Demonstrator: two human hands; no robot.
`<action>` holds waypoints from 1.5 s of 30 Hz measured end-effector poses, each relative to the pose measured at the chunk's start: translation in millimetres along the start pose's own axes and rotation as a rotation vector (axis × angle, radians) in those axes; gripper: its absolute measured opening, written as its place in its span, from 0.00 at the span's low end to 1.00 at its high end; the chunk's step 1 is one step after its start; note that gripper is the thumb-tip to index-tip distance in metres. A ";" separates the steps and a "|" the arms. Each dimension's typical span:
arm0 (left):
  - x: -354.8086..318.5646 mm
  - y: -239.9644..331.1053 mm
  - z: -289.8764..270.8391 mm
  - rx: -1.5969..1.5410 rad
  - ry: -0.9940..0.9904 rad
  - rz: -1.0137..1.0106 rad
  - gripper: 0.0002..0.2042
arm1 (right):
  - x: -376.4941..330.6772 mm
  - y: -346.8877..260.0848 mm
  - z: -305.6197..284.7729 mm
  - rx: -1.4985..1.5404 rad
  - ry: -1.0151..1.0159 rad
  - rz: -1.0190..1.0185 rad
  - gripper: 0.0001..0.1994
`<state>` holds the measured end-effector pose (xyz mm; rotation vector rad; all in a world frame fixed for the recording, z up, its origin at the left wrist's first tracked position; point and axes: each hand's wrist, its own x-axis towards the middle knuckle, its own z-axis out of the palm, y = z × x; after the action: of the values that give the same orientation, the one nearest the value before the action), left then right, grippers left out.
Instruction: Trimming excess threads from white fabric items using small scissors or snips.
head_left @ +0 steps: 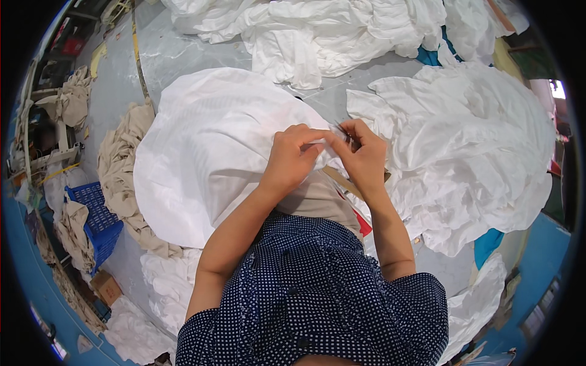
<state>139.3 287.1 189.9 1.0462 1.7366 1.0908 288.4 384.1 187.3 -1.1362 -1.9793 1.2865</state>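
A large white cloth point(207, 134) spreads over my lap and out to the left, its rounded edge running up to my hands. My left hand point(292, 154) is closed on the cloth near its right edge, thumb and forefinger pinched together. Close beside it, my right hand point(366, 154) is closed round a small dark metal tool point(337, 125) that looks like thread snips. The narrow tips point up and left, by the cloth edge and the left fingertips. Most of the tool is hidden in my right fingers.
A big heap of white cloth point(470, 152) lies to the right, and another white pile point(342, 36) lies across the far side. Beige cloth point(125, 165) is bunched at the left, next to a blue plastic basket point(101, 219). A cardboard box point(106, 288) stands at lower left.
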 end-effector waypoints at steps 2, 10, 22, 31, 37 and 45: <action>-1.5 5.2 3.0 0.214 -0.011 0.066 0.12 | 0.6 22.0 -1.1 0.218 -0.008 0.102 0.08; -1.1 -3.1 1.1 -0.089 0.136 -0.073 0.06 | 3.7 43.3 -15.1 0.965 0.148 0.469 0.06; 5.1 -3.3 -7.3 -0.278 0.102 -0.157 0.08 | 2.8 24.0 7.7 0.274 0.018 0.201 0.07; -42.3 -1.4 -64.5 0.403 0.460 0.480 0.14 | 44.7 8.5 -40.5 0.716 0.152 0.089 0.06; -107.8 -26.7 -70.5 0.897 0.485 0.342 0.11 | 83.9 -41.2 -79.1 0.816 0.290 -0.041 0.06; -133.5 -63.6 -158.4 -0.143 0.293 -0.364 0.07 | 106.4 25.5 -69.5 0.496 0.271 0.050 0.08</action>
<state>22.7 105.0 203.9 0.4722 1.9493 1.1510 296.6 513.5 190.8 -1.0463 -1.3431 1.4539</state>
